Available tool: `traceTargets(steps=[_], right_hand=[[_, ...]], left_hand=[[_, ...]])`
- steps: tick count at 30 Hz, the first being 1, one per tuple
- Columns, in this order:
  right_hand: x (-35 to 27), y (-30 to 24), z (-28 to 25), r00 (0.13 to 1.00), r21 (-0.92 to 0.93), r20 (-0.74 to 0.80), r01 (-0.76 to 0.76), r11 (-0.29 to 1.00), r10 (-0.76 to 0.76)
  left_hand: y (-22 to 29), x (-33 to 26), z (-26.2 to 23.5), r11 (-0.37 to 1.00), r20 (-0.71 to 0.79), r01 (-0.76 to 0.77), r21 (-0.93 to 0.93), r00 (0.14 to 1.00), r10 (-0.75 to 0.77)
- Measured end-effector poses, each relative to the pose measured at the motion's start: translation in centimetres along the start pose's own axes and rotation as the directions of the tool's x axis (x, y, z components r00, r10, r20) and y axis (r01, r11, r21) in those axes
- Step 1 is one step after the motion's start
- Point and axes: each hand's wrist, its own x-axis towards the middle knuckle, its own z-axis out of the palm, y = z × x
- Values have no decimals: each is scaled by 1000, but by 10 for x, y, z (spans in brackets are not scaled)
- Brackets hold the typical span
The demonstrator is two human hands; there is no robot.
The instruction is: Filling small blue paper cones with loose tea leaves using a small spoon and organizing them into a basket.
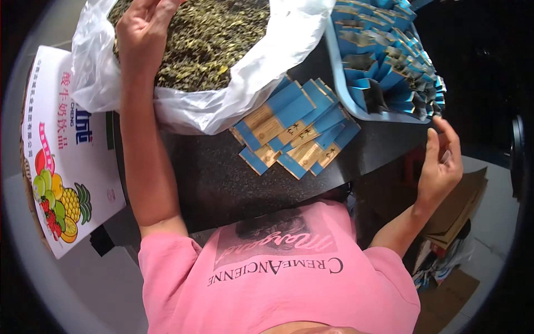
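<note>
My left hand (146,28) is over a pile of dried tea leaves (217,39) in a white plastic bag (192,114). Its fingers are closed, and a bit of something orange-red shows beside them at the top edge; most of it is cut off. My right hand (442,170) hangs beside the near right corner of a light blue tray (342,83), thumb and forefinger apart, with nothing visible between them. Standing packed in that tray are several blue and gold sachets (389,61); some mouths gape. Flat blue and gold sachets (300,128) lie overlapping between bag and tray.
A dark speckled table (222,183) bears the bag, sachets and tray. A white carton with printed fruit (83,161) stands at the left. On the lower right are brown cardboard pieces (461,206) and a clear plastic bag (453,259), below table height.
</note>
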Motion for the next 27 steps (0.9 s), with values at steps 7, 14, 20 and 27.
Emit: traceTargets(steps=[7, 14, 20, 27], right_hand=[[-17, -79, 92, 702, 374, 406, 457, 807, -586], [-20, -74, 130, 577, 79, 634, 613, 786, -515], [-11, -83, 114, 612, 130, 471, 664, 736, -635], [48, -140, 15, 605, -125, 387, 782, 610, -696]], left_hand=[[20, -6, 7, 993, -86, 114, -15, 990, -115], [30, -8, 7, 991, -71, 132, 5, 989, -131], [31, -10, 5, 985, -77, 150, -82, 985, -156], [22, -12, -7, 992, -86, 127, -5, 988, -127]])
